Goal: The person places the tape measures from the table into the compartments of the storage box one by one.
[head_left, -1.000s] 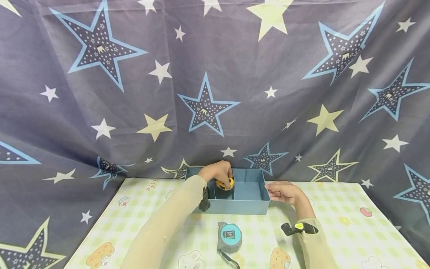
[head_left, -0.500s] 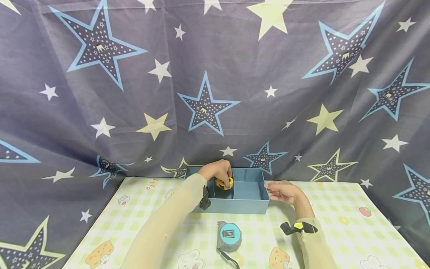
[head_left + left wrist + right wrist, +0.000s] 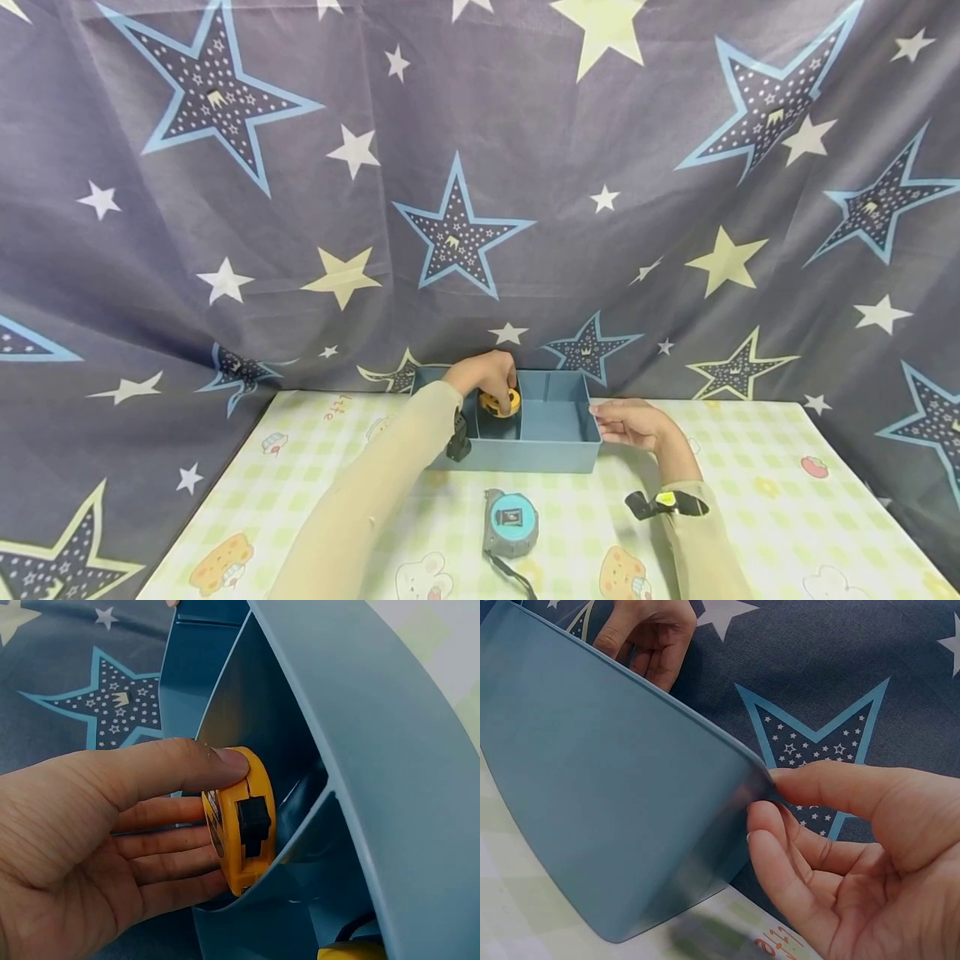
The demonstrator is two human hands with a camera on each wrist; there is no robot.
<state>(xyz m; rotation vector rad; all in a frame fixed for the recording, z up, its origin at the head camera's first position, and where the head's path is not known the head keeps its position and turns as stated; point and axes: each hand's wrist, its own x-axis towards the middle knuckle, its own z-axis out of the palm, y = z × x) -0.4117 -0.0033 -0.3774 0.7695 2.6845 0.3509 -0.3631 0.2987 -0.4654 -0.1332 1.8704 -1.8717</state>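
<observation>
A blue-grey divided box (image 3: 525,457) stands at the back of the table. My left hand (image 3: 489,373) reaches into its middle compartment and grips a yellow tape measure (image 3: 234,840), thumb on one edge and fingers on the other side. The tape measure stands on edge near the divider, its black button facing the wrist camera. My right hand (image 3: 900,855) pinches the box's rim at a right-hand corner between thumb and fingers. In front of the box lies a grey and turquoise tape measure (image 3: 511,520) with a black strap.
Part of another yellow object (image 3: 352,951) shows in the adjoining compartment, mostly cut off. The box's right compartment (image 3: 557,417) shows its bare floor. Behind the table hangs a dark star-patterned curtain (image 3: 450,333), close to the box. A checked cloth (image 3: 315,492) covers the table.
The head view has tipped down a little. Both hands, the box and the tape measures keep their places.
</observation>
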